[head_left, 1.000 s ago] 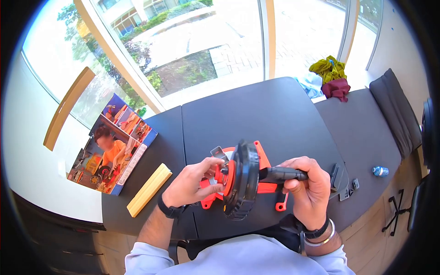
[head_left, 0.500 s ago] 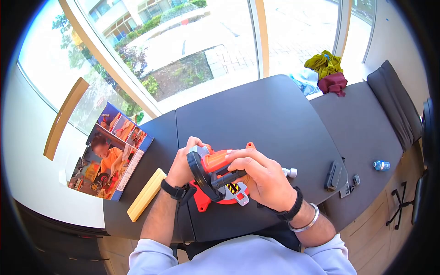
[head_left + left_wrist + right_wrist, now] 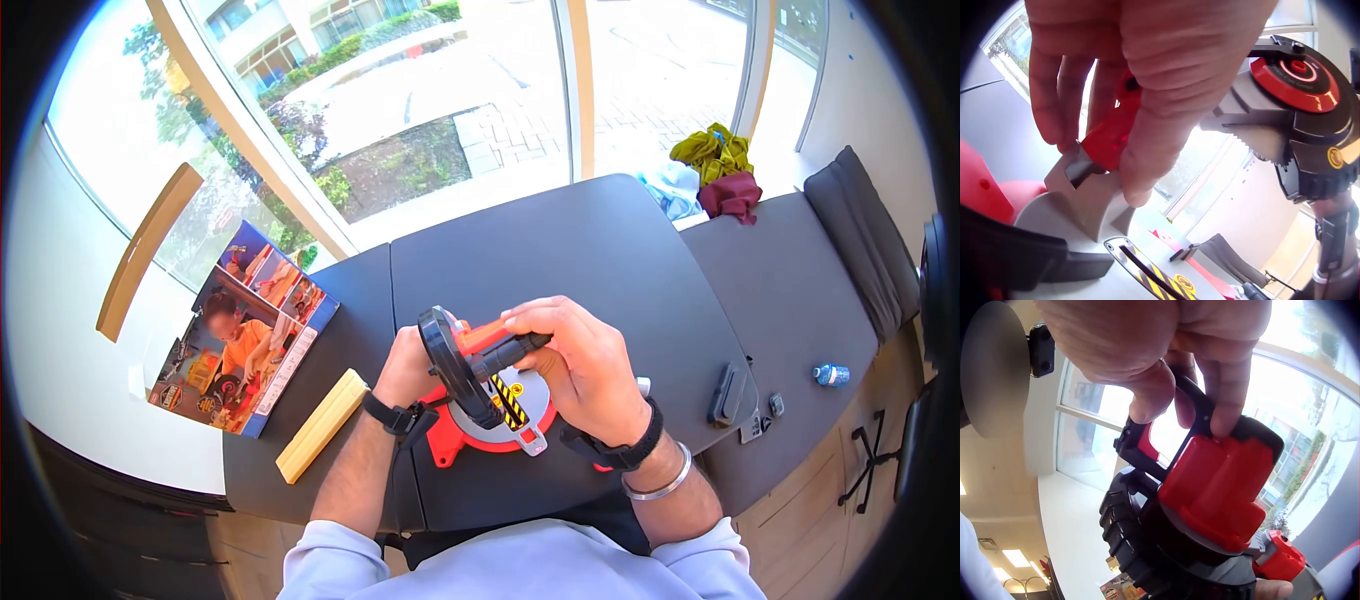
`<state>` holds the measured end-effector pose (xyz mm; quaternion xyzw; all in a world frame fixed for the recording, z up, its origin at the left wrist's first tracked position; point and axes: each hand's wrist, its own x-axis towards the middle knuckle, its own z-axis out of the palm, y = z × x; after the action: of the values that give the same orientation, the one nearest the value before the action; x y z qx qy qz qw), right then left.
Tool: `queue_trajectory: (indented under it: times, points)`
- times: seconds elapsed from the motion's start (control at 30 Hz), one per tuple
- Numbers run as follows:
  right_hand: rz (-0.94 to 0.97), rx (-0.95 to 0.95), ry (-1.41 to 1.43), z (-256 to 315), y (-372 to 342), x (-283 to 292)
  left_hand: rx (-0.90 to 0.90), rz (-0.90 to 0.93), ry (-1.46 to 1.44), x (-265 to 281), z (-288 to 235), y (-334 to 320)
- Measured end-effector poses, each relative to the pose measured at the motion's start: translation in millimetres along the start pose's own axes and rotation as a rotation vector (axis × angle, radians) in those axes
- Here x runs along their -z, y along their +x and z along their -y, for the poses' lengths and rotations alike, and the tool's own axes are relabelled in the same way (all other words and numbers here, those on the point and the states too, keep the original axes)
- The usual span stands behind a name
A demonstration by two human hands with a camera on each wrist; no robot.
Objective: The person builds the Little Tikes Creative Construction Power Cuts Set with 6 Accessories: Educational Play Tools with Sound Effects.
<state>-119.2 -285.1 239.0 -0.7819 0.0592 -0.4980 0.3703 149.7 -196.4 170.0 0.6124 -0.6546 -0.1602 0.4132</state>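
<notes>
In the head view a toy miter saw's black and red saw head (image 3: 440, 345) is over its round grey and red base (image 3: 450, 440). My right hand (image 3: 590, 375) grips the saw head's black handle (image 3: 510, 352), fingers curled round it. The right wrist view shows the red motor housing (image 3: 1216, 487) below those fingers. Partly behind the black guard, my left hand (image 3: 405, 362) is at the back left of the base. In the left wrist view its thumb and fingers pinch a red arm piece (image 3: 1110, 137) at the grey bracket (image 3: 1085, 194) on the base.
On the dark table, a pale yellow plank (image 3: 322, 427) and a picture box (image 3: 250, 345) stand to the left. A black case-like object (image 3: 725, 395) lies at the right. Beyond are a water bottle (image 3: 830, 375) and a heap of cloths (image 3: 715, 165). Windows line the back.
The saw head has turned and moved left and back over the base. My left hand has gone from its red disc to the bracket; my right hand has kept the handle and moved left.
</notes>
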Motion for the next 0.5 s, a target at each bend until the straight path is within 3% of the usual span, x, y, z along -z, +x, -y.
queue_trajectory:
  times: [0.07, 0.2, 0.3, 0.4, 0.47, 0.5]
  points:
    - [-0.023, 0.015, -0.024, -1, 5, -2, 0.121, -0.025, -0.117, -2, 7, -2]
    - [-0.013, -0.015, -0.002, 0, 5, -4, 0.048, -0.049, -0.026, -6, 13, -5]
    - [0.034, -0.014, 0.01, 2, 2, -4, 0.157, -0.092, -0.261, -12, 19, -8]
    - [0.021, -0.001, 0.013, -4, 0, -4, 0.064, -0.076, -0.139, -7, 7, -5]
    - [-0.035, -0.091, -0.008, -10, 0, -2, 0.026, -0.007, 0.253, 0, -15, -3]
    - [-0.029, -0.089, -0.006, -12, 0, -1, 0.029, -0.013, 0.253, 0, -23, -2]
